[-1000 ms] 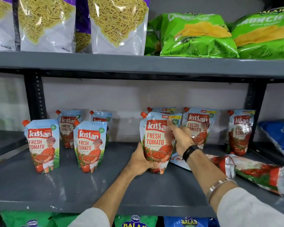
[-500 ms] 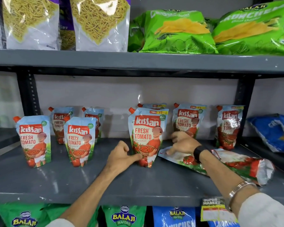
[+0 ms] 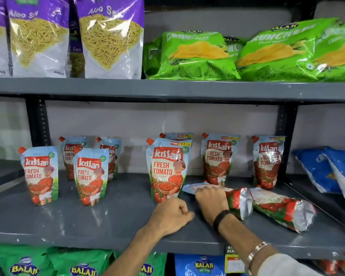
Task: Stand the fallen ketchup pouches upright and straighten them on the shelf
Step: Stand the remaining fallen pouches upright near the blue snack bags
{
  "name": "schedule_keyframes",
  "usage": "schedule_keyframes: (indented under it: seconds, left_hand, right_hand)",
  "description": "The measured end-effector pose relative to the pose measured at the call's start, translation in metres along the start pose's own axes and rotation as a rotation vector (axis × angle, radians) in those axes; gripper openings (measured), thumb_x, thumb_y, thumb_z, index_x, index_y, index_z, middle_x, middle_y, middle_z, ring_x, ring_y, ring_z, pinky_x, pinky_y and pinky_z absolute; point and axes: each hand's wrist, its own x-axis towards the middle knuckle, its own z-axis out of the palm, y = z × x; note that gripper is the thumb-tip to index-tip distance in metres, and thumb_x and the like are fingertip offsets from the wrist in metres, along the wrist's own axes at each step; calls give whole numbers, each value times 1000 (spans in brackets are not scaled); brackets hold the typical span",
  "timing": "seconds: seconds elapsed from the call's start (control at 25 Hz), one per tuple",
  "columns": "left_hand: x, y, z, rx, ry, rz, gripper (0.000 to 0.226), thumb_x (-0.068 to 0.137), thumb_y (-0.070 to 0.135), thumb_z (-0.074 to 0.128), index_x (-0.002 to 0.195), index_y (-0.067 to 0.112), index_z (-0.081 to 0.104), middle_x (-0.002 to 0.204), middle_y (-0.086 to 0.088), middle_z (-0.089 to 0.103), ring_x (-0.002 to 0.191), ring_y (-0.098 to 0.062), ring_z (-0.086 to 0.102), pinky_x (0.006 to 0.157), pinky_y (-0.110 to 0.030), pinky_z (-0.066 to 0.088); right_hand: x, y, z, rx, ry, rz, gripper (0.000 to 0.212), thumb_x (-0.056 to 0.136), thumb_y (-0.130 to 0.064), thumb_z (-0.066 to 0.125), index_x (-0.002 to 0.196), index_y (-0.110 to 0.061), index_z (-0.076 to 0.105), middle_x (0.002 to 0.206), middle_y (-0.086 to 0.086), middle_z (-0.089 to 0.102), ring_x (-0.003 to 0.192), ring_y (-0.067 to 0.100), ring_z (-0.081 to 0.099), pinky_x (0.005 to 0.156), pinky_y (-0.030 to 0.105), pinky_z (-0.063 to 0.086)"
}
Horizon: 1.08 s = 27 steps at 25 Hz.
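Note:
Several ketchup pouches stand upright on the grey middle shelf (image 3: pixel 108 222). The front centre pouch (image 3: pixel 167 170) stands free. Two fallen pouches lie on their sides at the right: the nearer one (image 3: pixel 237 202) and a second one (image 3: pixel 281 210) beside it. My right hand (image 3: pixel 211 200) rests on the top end of the nearer fallen pouch, fingers curled over it. My left hand (image 3: pixel 171 215) sits on the shelf just in front of the centre pouch, loosely fisted and holding nothing.
Upright pouches stand at the left (image 3: pixel 40 174), (image 3: pixel 91 176) and at the back right (image 3: pixel 218 158), (image 3: pixel 267 160). Blue bags (image 3: pixel 331 172) lean at the far right. Snack bags (image 3: pixel 197 56) fill the shelf above; more bags (image 3: pixel 24 265) sit below.
Both hands let go of the centre pouch, which now stands on its own. My right hand moved down onto the nearer fallen pouch. My left hand dropped to the shelf and closed.

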Motion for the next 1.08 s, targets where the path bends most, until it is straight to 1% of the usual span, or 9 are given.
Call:
schedule_keyframes:
  seconds: [0.16, 0.32, 0.4, 0.48, 0.52, 0.64, 0.8, 0.96, 1.08]
  left_hand:
    - [23, 7, 15, -110, -26, 19, 13, 87, 19, 66, 92, 15, 77, 82, 8, 77, 71, -2, 65, 80, -31, 59]
    - [57, 22, 32, -290, -117, -68, 55, 90, 35, 70, 138, 16, 54, 132, -5, 67, 118, -19, 65, 105, -37, 53]
    - [69, 33, 38, -437, -158, -85, 79, 86, 40, 75, 151, 19, 37, 146, -6, 55, 131, -20, 56, 110, -35, 48]
    - [75, 42, 46, -638, -224, -79, 85, 83, 33, 81, 153, 23, 32, 151, -4, 50, 140, -20, 49, 113, -34, 45]
    - [78, 46, 49, -738, -245, -60, 79, 83, 26, 82, 148, 26, 37, 150, -3, 53, 141, -20, 49, 114, -35, 44]
    - [82, 59, 51, -880, -239, 13, 57, 87, 4, 75, 132, 32, 54, 135, 2, 67, 130, -17, 59, 113, -42, 47]
    - [85, 76, 37, -801, -134, 41, 51, 92, -3, 65, 128, 32, 56, 134, 1, 67, 127, -17, 60, 113, -47, 47]
    - [92, 82, 17, -737, -101, 34, 54, 93, -3, 63, 140, 22, 51, 138, -3, 64, 129, -23, 58, 112, -53, 47]
    - [95, 81, 13, -695, -71, 21, 55, 93, -4, 63, 140, 22, 51, 139, -4, 64, 129, -24, 59, 111, -55, 47]
  right_hand:
    - [-1, 31, -27, 228, 48, 215, 20, 97, -18, 46, 111, -17, 60, 106, 6, 76, 99, 32, 73, 77, 38, 52]
    - [3, 68, -59, 791, 167, 545, 27, 102, -27, 45, 111, -10, 64, 105, 16, 74, 91, 35, 70, 74, 40, 53]
    - [2, 81, -85, 1145, 101, 536, 29, 104, -10, 43, 118, 6, 63, 119, 32, 67, 99, 39, 63, 88, 44, 50]
    - [-2, 95, -94, 1417, 4, 512, 27, 101, 7, 41, 117, 10, 63, 119, 36, 64, 122, 49, 56, 102, 53, 44]
    - [-1, 100, -83, 1553, 63, 509, 25, 100, 6, 45, 113, 3, 66, 116, 31, 67, 126, 49, 55, 99, 53, 47]
    - [13, 121, -37, 1842, 146, 700, 26, 102, -6, 49, 119, 3, 65, 114, 22, 72, 105, 38, 68, 79, 43, 56]
    - [25, 124, -41, 1856, 206, 710, 25, 104, -12, 45, 113, 2, 65, 104, 17, 74, 96, 30, 71, 72, 38, 57]
    - [35, 124, -50, 1802, 249, 653, 26, 105, -19, 43, 107, -8, 65, 107, 15, 74, 100, 31, 71, 87, 47, 59]
    - [40, 121, -52, 1825, 269, 652, 24, 104, -16, 41, 101, -8, 64, 102, 15, 73, 95, 31, 71, 87, 47, 59]
